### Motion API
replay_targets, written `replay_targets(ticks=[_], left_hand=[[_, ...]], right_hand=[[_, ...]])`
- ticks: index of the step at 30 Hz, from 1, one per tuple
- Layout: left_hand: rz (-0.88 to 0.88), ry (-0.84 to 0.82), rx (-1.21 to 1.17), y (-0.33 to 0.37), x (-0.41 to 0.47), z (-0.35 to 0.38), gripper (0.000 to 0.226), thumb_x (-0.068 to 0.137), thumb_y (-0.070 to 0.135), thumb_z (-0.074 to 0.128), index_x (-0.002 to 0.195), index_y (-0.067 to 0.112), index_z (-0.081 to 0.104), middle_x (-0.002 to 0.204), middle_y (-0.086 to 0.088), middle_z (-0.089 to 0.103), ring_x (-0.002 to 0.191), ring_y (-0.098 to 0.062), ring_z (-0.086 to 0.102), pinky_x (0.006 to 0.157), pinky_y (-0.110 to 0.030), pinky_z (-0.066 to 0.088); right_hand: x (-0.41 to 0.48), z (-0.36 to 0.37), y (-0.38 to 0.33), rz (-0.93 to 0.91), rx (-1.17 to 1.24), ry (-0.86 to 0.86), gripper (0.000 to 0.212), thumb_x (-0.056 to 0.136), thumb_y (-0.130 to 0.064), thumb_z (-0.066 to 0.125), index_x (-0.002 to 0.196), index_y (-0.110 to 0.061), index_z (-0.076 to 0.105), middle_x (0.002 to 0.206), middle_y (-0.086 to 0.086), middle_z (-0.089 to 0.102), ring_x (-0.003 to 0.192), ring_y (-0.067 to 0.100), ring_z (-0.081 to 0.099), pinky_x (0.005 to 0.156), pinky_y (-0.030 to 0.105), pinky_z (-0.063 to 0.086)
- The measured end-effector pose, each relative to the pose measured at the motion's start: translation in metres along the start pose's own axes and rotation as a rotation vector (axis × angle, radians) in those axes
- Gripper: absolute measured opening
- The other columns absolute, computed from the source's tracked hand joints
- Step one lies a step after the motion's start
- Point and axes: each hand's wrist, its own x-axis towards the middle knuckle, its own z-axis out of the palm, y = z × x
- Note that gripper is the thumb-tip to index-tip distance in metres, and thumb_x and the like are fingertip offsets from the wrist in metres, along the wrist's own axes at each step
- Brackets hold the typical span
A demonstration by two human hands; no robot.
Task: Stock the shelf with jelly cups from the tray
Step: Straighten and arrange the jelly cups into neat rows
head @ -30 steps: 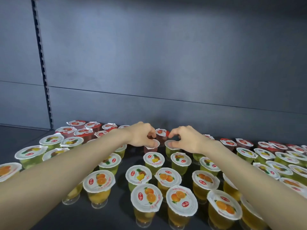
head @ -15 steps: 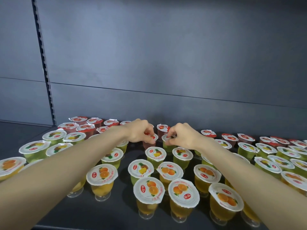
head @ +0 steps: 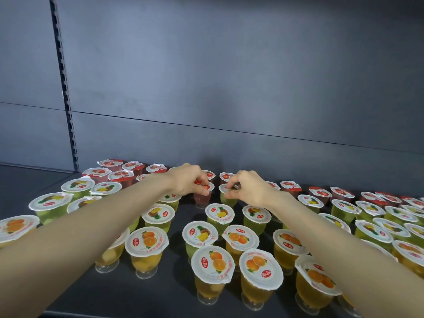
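**Both hands on cups, rear centre of shelf**

Back panel plain grey, slotted upright at left. Shelf deck dark, bare at far left and along the front-left edge. Jelly cups cover the rest: red in the rear rows, green in the middle, orange in front, packed tightest toward the right. Left hand pinches the lid rim of a red cup. Right hand pinches the lid of a green cup. The two cups are just beside each other, with a small bare patch in front of them. Cannot tell if either is lifted off the deck
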Motion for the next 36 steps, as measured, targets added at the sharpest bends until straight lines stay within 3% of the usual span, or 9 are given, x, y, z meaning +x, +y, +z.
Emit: replay_targets(ticks=[9, 16, 25, 36], left_hand=[[0.016, -0.058, 0.027, -0.005, 0.002, -0.001, 0.034, 0.093, 0.027, 0.057, 0.125, 0.018, 0.061, 0.130, -0.002, 0.058, 0.113, -0.018, 0.054, 0.091, -0.028, 0.043], [0.005, -0.001, 0.015, -0.001, 0.003, 0.003, 0.035, 0.091, 0.028, 0.059, 0.124, 0.016, 0.062, 0.126, -0.005, 0.060, 0.113, -0.020, 0.055, 0.092, -0.029, 0.044], [0.002, -0.016, 0.044, 0.000, 0.004, 0.002, 0.034, 0.091, 0.028, 0.060, 0.122, 0.015, 0.063, 0.126, -0.006, 0.060, 0.111, -0.022, 0.056, 0.093, -0.033, 0.047], [-0.013, -0.003, 0.012, 0.005, 0.000, 0.002, 0.035, 0.092, 0.025, 0.058, 0.125, 0.014, 0.061, 0.128, -0.006, 0.058, 0.115, -0.022, 0.054, 0.090, -0.027, 0.042]], right_hand=[[0.000, -0.001, 0.002, -0.013, 0.026, -0.016, 0.024, 0.090, -0.017, 0.063, 0.113, -0.012, 0.069, 0.119, 0.005, 0.063, 0.093, 0.012, 0.054, 0.078, 0.022, 0.044], [0.001, -0.001, 0.003, -0.018, 0.031, -0.012, 0.024, 0.089, -0.016, 0.064, 0.112, -0.012, 0.069, 0.120, 0.004, 0.063, 0.096, 0.012, 0.054, 0.080, 0.022, 0.043], [-0.002, 0.001, 0.000, -0.009, 0.023, 0.005, 0.025, 0.091, -0.020, 0.062, 0.114, -0.013, 0.068, 0.120, 0.005, 0.062, 0.090, 0.010, 0.051, 0.073, 0.019, 0.039], [-0.001, 0.003, 0.000, -0.005, 0.033, 0.004, 0.025, 0.091, -0.018, 0.061, 0.115, -0.013, 0.068, 0.120, 0.005, 0.063, 0.091, 0.010, 0.051, 0.075, 0.020, 0.039]])
